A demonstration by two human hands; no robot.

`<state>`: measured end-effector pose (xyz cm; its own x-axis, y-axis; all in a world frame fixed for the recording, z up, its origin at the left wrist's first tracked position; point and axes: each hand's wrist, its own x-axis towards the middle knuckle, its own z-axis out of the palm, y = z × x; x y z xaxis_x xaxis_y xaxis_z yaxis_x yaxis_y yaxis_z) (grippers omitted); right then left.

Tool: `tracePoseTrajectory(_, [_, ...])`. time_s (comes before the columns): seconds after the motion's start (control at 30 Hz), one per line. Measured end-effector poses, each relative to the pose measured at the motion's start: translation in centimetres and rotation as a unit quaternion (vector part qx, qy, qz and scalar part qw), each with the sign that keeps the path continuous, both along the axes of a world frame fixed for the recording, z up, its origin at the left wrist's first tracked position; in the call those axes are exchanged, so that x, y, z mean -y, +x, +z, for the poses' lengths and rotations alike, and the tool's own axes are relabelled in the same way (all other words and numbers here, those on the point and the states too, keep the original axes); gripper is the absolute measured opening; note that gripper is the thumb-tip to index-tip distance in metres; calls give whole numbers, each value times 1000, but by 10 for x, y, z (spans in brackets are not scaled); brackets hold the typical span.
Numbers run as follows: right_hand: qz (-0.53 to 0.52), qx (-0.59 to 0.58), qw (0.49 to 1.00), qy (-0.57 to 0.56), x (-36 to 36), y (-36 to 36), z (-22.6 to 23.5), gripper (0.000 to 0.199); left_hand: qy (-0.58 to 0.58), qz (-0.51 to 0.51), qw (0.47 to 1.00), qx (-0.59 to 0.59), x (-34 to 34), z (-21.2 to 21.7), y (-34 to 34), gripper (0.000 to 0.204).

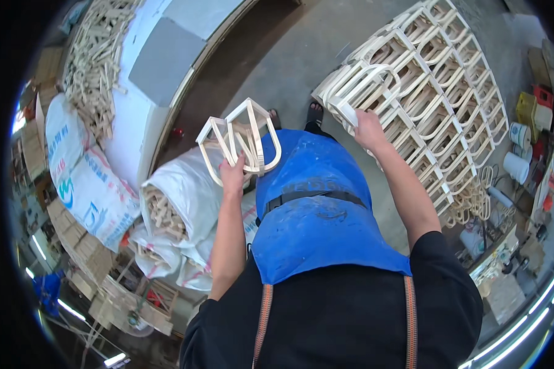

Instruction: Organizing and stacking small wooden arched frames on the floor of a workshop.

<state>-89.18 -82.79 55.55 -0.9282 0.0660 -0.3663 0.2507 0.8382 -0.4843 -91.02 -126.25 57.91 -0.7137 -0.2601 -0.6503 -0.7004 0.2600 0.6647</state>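
Note:
My left hand is closed around the rounded ends of a few pale wooden frames, each a U-shaped loop with a flat bar across its other end. They are held up by the left side of my blue apron. On the right, my right hand grips the near end of another bundle of wooden frames, at the near left corner of a large stack of like frames. Whether that bundle rests on the stack or is lifted off it, I cannot tell. My right fingertips are partly hidden.
A white-topped table stands at the left, with a heap of short wooden pieces. White woven sacks of wood pieces lie below it. Buckets and yellow and red crates stand at the far right. Concrete floor runs between table and stack.

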Motion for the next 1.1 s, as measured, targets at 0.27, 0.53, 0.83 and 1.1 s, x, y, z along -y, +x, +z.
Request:
tracePoseTrajectory(0.27, [13, -7, 997, 79, 12, -19, -24, 31, 2, -112, 991, 74, 13, 2, -71, 21])
tracePoseTrajectory(0.53, [-16, 41, 996, 80, 24, -35, -38, 44, -34, -190, 978, 83, 17, 2, -111, 20])
tracePoseTrajectory(0.83, [-19, 59, 995, 79, 24, -37, -39, 55, -35, -180, 978, 104, 10, 7, -118, 22])
tracePoseTrajectory(1.1, [-13, 37, 996, 80, 19, -33, -41, 34, -39, -189, 975, 111, 0, 5, -118, 22])
